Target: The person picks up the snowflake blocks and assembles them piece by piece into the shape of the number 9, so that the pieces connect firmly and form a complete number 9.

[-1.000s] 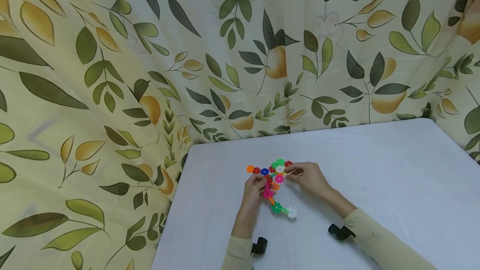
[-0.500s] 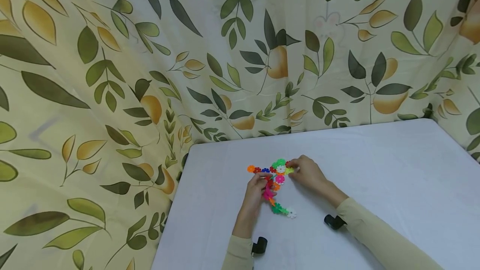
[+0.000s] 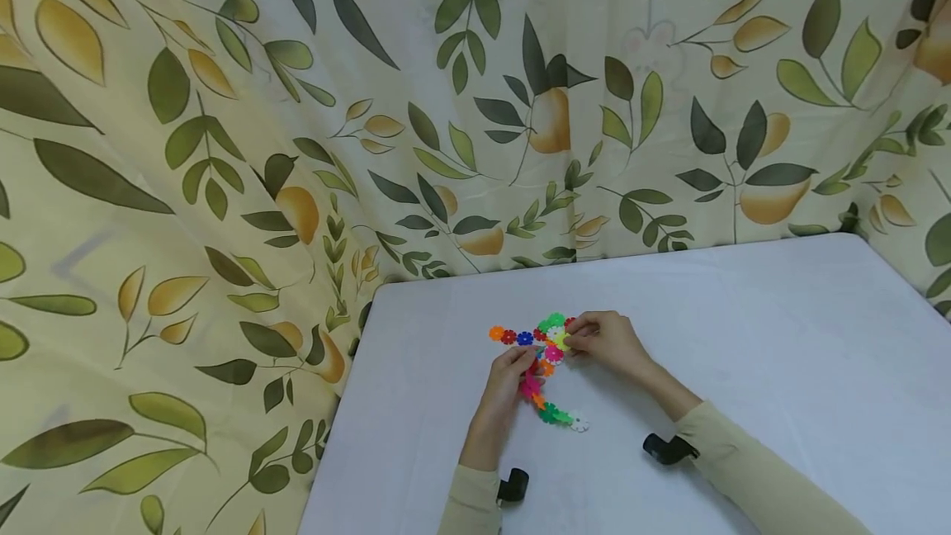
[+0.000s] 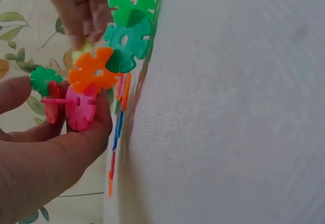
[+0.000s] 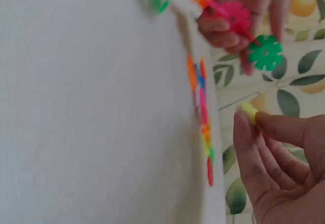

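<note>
A flat assembly of coloured snowflake discs [image 3: 541, 362] lies on the white table [image 3: 743, 337], with a row of orange, red and blue discs on its left and a green and white tail toward me. My left hand [image 3: 522, 363] grips its middle, thumb and fingers around a pink disc [image 4: 80, 109] below an orange disc [image 4: 91, 71]. My right hand [image 3: 575, 341] pinches a small yellow disc [image 5: 249, 112] at the assembly's upper right, close to a green disc [image 5: 265, 53]. Whether the yellow disc touches the assembly is hidden.
A leaf-patterned curtain [image 3: 297, 147] hangs behind and to the left of the table. The table's left edge [image 3: 349, 403] runs close to my left hand. A black wrist camera [image 3: 514, 485] sits on each forearm.
My right hand has shifted slightly left with the yellow disc, closer to the top of the assembly. My left hand has kept its grip in the same place.
</note>
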Motion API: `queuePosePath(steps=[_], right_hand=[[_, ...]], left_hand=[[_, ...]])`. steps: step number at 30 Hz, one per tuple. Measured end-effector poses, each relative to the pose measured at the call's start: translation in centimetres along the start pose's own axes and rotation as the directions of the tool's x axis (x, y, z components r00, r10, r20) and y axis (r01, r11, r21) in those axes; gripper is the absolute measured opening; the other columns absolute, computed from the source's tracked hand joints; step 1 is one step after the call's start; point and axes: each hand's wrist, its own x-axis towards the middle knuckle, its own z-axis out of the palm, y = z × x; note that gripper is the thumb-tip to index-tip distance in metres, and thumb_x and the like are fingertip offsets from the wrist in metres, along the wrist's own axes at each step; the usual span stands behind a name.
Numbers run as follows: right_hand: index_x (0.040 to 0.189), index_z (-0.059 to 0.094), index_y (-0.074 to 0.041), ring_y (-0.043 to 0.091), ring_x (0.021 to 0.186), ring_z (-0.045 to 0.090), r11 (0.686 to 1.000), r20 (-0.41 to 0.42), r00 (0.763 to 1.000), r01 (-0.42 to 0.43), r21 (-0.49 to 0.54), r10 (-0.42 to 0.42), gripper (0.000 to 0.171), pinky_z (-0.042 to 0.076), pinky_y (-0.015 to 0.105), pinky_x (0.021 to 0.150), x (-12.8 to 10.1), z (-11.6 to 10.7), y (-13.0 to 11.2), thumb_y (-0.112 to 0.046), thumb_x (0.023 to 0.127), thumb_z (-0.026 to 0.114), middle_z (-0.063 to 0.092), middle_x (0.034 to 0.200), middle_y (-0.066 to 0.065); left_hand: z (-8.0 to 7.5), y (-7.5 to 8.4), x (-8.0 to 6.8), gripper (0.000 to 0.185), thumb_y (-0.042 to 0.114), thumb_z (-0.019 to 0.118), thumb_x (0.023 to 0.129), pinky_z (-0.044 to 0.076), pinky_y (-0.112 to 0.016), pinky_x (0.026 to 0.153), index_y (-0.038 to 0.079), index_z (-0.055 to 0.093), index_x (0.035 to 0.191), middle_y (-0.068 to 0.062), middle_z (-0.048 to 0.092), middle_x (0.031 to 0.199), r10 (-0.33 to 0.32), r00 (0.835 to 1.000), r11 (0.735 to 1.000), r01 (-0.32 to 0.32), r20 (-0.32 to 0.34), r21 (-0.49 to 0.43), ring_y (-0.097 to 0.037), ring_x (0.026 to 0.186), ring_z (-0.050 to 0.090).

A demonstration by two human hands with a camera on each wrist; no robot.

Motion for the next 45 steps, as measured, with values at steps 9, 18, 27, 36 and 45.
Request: queuePosePath(steps=[9, 18, 27, 36, 45], right_hand=[[0.108, 0.072, 0.006, 0.036, 0.078, 0.077, 0.963, 0.065, 0.997, -0.048, 0.265, 0.032, 0.02, 0.062, 0.044, 0.073, -1.1, 0.3, -1.8, -0.006, 0.094, 0.077, 0.077, 0.088, 0.015], [0.11, 0.071, 0.01, 0.037, 0.08, 0.077, 0.949, 0.069, 0.997, -0.059, 0.309, 0.039, 0.021, 0.062, 0.047, 0.074, -1.8, 0.5, -2.3, -0.004, 0.094, 0.076, 0.077, 0.09, 0.019], [0.104, 0.073, 0.009, 0.035, 0.077, 0.077, 0.952, 0.062, 0.998, -0.04, 0.304, 0.022, 0.016, 0.062, 0.046, 0.072, -2.0, 0.7, -2.3, -0.001, 0.093, 0.077, 0.076, 0.087, 0.019], [0.101, 0.075, 0.007, 0.032, 0.074, 0.077, 0.958, 0.061, 0.998, -0.01, 0.285, -0.007, 0.012, 0.062, 0.045, 0.071, -2.4, 1.0, -2.4, 0.0, 0.092, 0.077, 0.076, 0.09, 0.02], [0.113, 0.074, 0.007, 0.034, 0.076, 0.077, 0.951, 0.102, 0.995, -0.018, 0.308, -0.014, 0.025, 0.062, 0.049, 0.072, -2.0, 0.5, -2.0, -0.014, 0.099, 0.073, 0.077, 0.089, 0.021]], left_hand=[[-0.2, 0.2, -0.2, 0.036, 0.02, 0.054, 0.109, 0.054, -0.018, 0.073, -0.01, 0.064, 0.126, -0.016, 0.063, 0.102, -0.014, 1.0, 1.0, 0.013, 0.01, 0.007, -0.015, 0.085, 0.06], [-0.3, 0.2, -0.4, 0.033, 0.018, 0.056, 0.108, 0.052, -0.018, 0.074, -0.01, 0.064, 0.124, -0.012, 0.062, 0.099, -0.018, 0.999, 1.0, 0.019, 0.048, -0.007, -0.016, 0.086, 0.057], [-0.3, 0.1, -0.4, 0.031, 0.017, 0.063, 0.105, 0.051, -0.019, 0.074, -0.009, 0.071, 0.12, -0.014, 0.065, 0.095, 0.009, 0.999, 1.0, -0.009, 0.03, 0.009, -0.017, 0.084, 0.059], [-0.3, 0.2, -0.8, 0.028, 0.017, 0.059, 0.107, 0.05, -0.019, 0.078, -0.003, 0.072, 0.124, -0.019, 0.066, 0.103, 0.027, 0.998, 0.994, -0.033, 0.051, 0.107, -0.018, 0.089, 0.058], [0.1, 0.4, -0.6, 0.036, 0.028, 0.063, 0.105, 0.048, -0.023, 0.076, 0.005, 0.066, 0.133, -0.012, 0.061, 0.101, 0.021, 0.997, 0.991, -0.031, 0.079, 0.133, -0.02, 0.089, 0.056]])
